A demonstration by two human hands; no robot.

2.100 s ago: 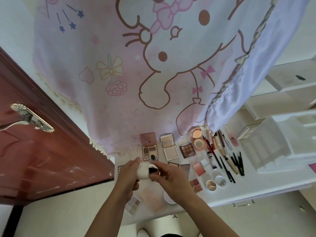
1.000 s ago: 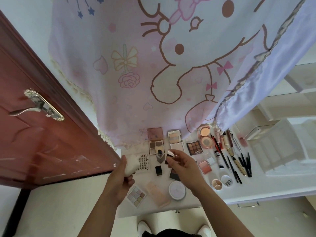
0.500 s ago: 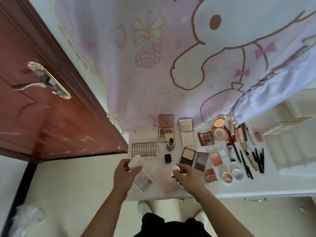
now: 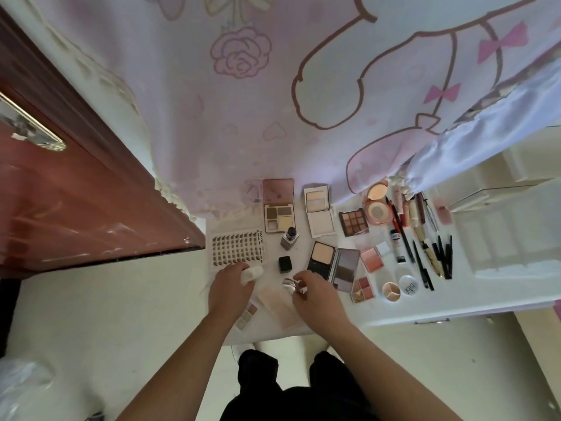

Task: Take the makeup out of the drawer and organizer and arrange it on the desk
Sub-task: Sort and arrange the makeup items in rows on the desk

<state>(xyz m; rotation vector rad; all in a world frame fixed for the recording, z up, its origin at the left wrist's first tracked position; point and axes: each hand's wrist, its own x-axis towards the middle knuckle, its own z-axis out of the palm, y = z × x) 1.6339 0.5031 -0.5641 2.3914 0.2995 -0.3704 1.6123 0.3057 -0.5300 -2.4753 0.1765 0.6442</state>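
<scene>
My left hand [image 4: 230,287] grips a small white tube-like item [image 4: 252,273] just below the false-lash card [image 4: 238,246] on the white desk [image 4: 455,299]. My right hand [image 4: 315,294] pinches a small shiny silver cap [image 4: 290,284] above a pale peach flat compact [image 4: 279,305]. Ahead stand a capless grey bottle [image 4: 290,238] and its black cube cap [image 4: 285,264]. An open powder compact [image 4: 321,258] lies right of my right hand. A small eyeshadow palette [image 4: 247,312] peeks out under my left wrist.
Palettes, blushes [image 4: 372,258], round pots [image 4: 408,285] and a row of pencils [image 4: 425,247] cover the desk's right half. A white organizer [image 4: 510,235] stands at far right. A pink cartoon curtain [image 4: 303,101] hangs behind; a red-brown door [image 4: 76,208] is on the left.
The camera tilted down and nearer. My left hand carried the white item right toward the lash card. My right hand came down to the desk front with the silver cap.
</scene>
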